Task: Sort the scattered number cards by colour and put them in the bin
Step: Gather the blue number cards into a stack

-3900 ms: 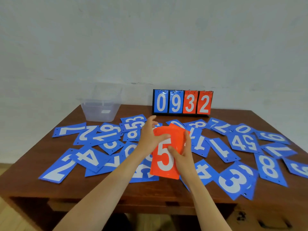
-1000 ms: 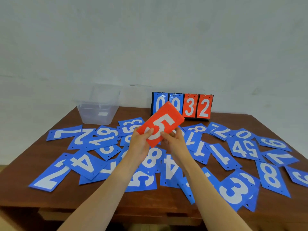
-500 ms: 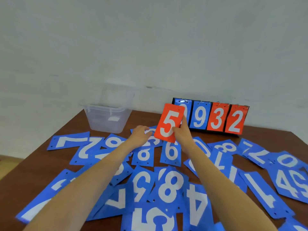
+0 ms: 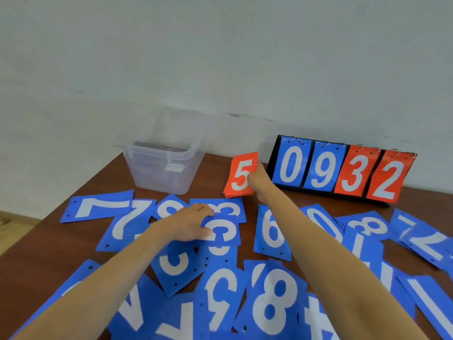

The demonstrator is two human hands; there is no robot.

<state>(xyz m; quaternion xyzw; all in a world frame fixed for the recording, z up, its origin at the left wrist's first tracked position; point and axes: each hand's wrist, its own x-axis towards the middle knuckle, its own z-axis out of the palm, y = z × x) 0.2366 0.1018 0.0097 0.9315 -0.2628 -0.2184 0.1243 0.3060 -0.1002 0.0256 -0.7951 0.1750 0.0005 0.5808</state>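
Note:
My right hand (image 4: 258, 177) grips a stack of red cards (image 4: 239, 175) with a white 5 on top. It holds the stack upright with its lower edge near the table, between the clear plastic bin (image 4: 164, 165) and the scoreboard. My left hand (image 4: 193, 224) rests flat on a blue card showing a 3 (image 4: 224, 233), fingers straight. Several blue number cards (image 4: 272, 231) lie scattered and overlapping over the wooden table (image 4: 215, 168). Something dark shows at the bottom of the bin; I cannot make out what it is.
A black flip scoreboard (image 4: 340, 173) reading 0 9 3 2, two blue and two red panels, stands at the back right against the pale wall. The bin sits at the table's back left corner. The table's left edge (image 4: 29, 231) runs diagonally.
My right hand has carried the red stack further back and lowered it toward the table beside the bin. My left hand has let go of the stack and come down onto the blue cards.

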